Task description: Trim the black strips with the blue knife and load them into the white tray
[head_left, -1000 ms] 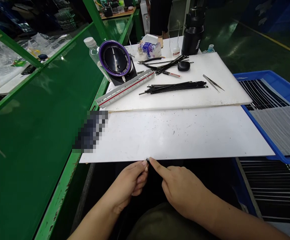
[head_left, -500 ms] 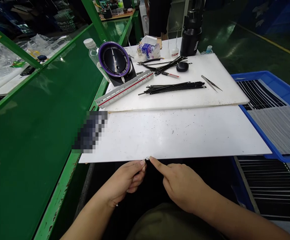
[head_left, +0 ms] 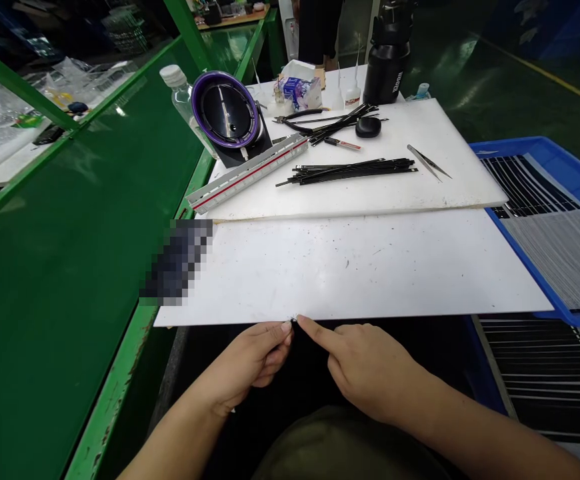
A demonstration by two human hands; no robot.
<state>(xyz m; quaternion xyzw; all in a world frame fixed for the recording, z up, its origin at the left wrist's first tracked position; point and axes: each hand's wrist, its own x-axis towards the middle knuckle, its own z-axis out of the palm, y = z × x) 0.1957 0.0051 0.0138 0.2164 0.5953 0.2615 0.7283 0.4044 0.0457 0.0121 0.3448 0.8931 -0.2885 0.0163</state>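
Observation:
My left hand (head_left: 257,357) is closed in a pinch at the front edge of the white board (head_left: 360,267), around a small dark piece (head_left: 293,320) too small to name. My right hand (head_left: 365,360) stretches its index finger to the board's edge, its tip at the small piece; its other fingers are curled under. On the white foam slab (head_left: 350,197) behind lie a bundle of black strips (head_left: 350,172), tweezers (head_left: 427,162), a silver scale ruler (head_left: 250,173) with a red line, and a second bundle of strips (head_left: 345,125).
A purple-rimmed fan (head_left: 226,110) and a clear bottle (head_left: 185,97) stand back left, a black bottle (head_left: 387,73) at the back. Pliers (head_left: 295,122) and a black case (head_left: 369,127) lie between. Blue tray (head_left: 550,150) at right; green partition (head_left: 70,233) at left. A person stands behind.
The view has shifted slightly, so the bench objects sit a little differently in the picture. Both hands keep nearly the same pose at the board's edge.

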